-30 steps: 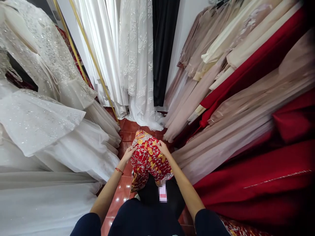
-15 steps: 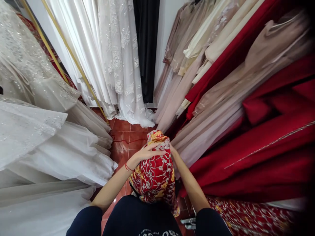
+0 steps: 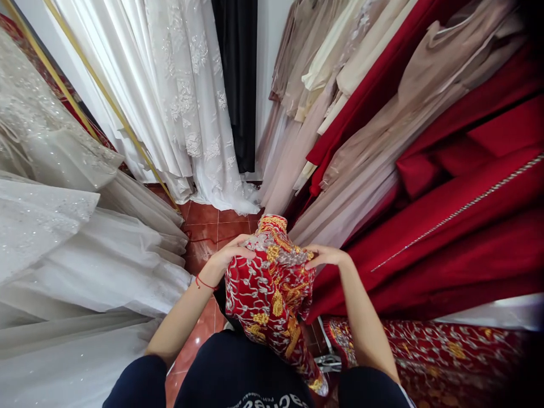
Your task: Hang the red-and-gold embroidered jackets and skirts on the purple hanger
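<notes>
A red embroidered jacket (image 3: 267, 283) with silver scrollwork and gold motifs stands upright in front of my body, its raised collar (image 3: 272, 222) at the top. My left hand (image 3: 233, 253) grips the jacket's left shoulder, fingers over the cloth. On the opposite shoulder, my right hand (image 3: 326, 256) holds the fabric between thumb and fingers. One sleeve (image 3: 308, 362) hangs down toward my shirt. Whatever supports the jacket from inside is hidden; a dark edge shows below my left wrist.
White gowns (image 3: 127, 255) crowd the left side, behind a gold rail (image 3: 113, 102). Beige dresses (image 3: 378, 136) and red gowns (image 3: 450, 226) hang at the right. A black garment (image 3: 238, 85) hangs ahead. Another red embroidered cloth (image 3: 446, 345) lies low at right, over red floor tiles (image 3: 204, 226).
The jacket has turned and spread, showing its collar and gold front motifs. My right hand has come from behind it onto the right shoulder; my left hand has shifted left.
</notes>
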The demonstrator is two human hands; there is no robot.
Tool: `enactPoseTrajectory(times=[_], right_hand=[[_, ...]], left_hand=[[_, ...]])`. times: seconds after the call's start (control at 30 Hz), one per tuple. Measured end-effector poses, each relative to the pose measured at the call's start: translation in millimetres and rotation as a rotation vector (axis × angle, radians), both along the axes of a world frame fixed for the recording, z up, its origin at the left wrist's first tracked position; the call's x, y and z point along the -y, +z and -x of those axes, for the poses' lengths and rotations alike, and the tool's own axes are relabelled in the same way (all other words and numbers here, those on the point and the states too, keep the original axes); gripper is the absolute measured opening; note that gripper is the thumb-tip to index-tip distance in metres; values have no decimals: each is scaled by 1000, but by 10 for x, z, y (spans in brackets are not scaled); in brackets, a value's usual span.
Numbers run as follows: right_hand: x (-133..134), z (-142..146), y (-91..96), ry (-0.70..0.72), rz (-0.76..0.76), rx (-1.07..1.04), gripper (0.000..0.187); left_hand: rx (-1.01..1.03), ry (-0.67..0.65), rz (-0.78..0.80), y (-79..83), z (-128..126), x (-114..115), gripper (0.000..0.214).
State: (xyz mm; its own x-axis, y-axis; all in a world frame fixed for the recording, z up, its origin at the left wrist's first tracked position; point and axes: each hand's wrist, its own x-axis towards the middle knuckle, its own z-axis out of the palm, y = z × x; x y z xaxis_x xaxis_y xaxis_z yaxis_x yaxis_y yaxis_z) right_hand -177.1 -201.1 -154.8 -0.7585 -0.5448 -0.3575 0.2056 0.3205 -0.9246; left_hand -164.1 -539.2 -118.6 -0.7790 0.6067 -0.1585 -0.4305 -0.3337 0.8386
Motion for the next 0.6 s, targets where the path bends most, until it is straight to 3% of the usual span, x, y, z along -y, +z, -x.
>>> enactPoseTrajectory(times=[0.1,0.17,0.27,0.4,0.5,0.6], right_hand=[[-87,10,244,73,-62,-125,26],[-106,2,316,-75,-31,-213,19],[-161,-41,325,-343,52,-271,24],[-191,-77,288,-408,204,-225,22],[-73,-4,234,-416,252,-227,17],[167,214,163,-442,244,-261,18]], left_hand=[[22,-57,-15,-114,35,-48,37],[-13,-100,-7,-146,69,-39,37],[-164,-120,56,-112,114,52,35],[-456,-230,148,-110,102,142,22],[-370,-301,150,-327,45,113,21],[-127,-154,19,-631,20,60,32]])
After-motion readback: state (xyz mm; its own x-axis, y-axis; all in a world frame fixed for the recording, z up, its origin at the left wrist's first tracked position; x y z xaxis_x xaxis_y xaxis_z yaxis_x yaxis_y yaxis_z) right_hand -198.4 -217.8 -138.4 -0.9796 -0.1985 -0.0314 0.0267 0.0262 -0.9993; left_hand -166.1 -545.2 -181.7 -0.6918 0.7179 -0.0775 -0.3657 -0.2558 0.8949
